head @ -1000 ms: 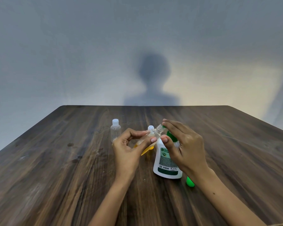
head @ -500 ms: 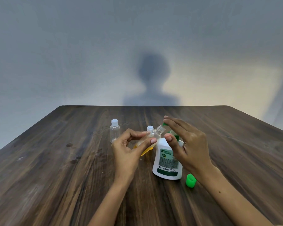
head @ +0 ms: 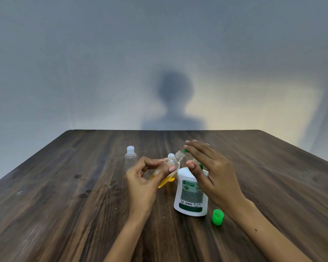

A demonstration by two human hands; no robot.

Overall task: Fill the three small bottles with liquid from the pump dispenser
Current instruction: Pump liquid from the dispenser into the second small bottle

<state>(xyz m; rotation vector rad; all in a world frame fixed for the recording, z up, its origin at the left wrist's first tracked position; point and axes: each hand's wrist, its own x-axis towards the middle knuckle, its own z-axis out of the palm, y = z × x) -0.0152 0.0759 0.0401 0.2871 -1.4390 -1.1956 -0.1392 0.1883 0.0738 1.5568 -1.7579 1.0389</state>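
Dark wood table (head: 64, 205): white dispenser bottle (head: 190, 197), green cap (head: 217, 217) beside it (right), capped clear bottle (head: 130, 159).

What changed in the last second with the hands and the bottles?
The right hand lifted off the pump dispenser and opened, uncovering the green cap on the table. The left hand still holds the tilted open small bottle; the capped empty bottle stayed put.

Dark wooden table (head: 64, 205); grey wall (head: 83, 63) bearing a shadow (head: 173, 103), perhaps a person's.
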